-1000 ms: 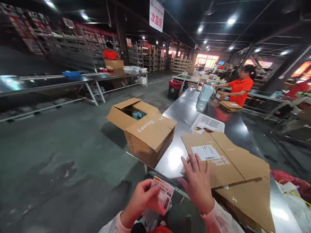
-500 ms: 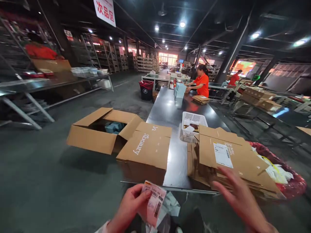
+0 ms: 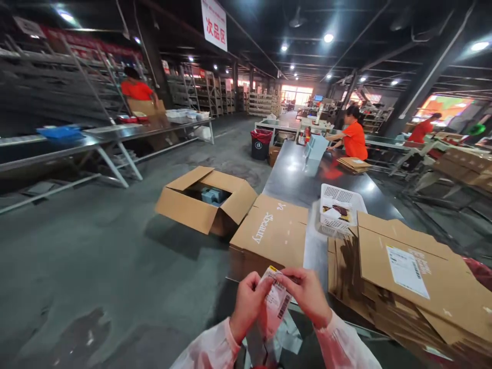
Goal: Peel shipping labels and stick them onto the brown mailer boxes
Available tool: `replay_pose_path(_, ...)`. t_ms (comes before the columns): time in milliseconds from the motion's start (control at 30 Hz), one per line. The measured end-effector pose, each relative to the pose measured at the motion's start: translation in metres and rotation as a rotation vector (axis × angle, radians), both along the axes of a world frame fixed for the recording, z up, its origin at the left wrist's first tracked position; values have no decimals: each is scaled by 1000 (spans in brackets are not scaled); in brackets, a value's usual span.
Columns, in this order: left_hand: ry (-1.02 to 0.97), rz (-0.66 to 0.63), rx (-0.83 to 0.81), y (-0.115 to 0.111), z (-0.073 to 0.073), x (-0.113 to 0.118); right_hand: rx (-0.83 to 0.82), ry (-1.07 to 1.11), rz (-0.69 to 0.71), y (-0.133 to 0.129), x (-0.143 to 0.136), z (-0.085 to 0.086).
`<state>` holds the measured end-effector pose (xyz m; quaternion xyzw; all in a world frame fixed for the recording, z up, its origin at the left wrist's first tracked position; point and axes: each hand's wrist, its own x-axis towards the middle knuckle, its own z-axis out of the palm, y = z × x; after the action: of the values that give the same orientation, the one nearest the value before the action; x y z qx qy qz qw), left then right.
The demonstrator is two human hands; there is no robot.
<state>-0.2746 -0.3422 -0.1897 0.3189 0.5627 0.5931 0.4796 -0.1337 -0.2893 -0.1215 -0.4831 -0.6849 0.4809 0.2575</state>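
A printed shipping label, pinkish white with a barcode and a yellow strip at its top, is held up in front of me. My left hand pinches its upper left side with closed fingers. At the top right, my right hand grips the same label between thumb and fingers. Crumpled pale wrapping hangs below and behind it; whether the two are joined I cannot tell. Just beyond my hands, a stack of flattened cartons lies on the metal table.
An open carton with blue-grey boxes stands left. A white basket and more flattened cartons with a label on top are at right. A co-worker in orange stands by the table's far end, near a pale blue box.
My right hand has come in from above the right-hand cartons and taken hold of the label beside my left hand. The view has swung left, so everything sits farther right.
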Motion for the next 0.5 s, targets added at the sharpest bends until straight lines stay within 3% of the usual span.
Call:
replay_pose_path(100, -62, -115, -8, 12, -1, -7, 186, -13, 45, 37, -11, -6)
replay_pose_path(200, -219, -288, -99, 28, -7, -22, 336, -160, 34, 101, -29, -18)
replay_pose_path(300, -328, -311, -157, 34, -22, -35, 360, -323, -61, 164, -46, -35)
replay_pose_path(400, -320, -333, -184, 14, -44, -41, 375, -417, -146, 200, -56, -50)
replay_pose_path(500, -310, -397, -192, -26, -66, -48, 432, -534, -186, 205, -64, -58)
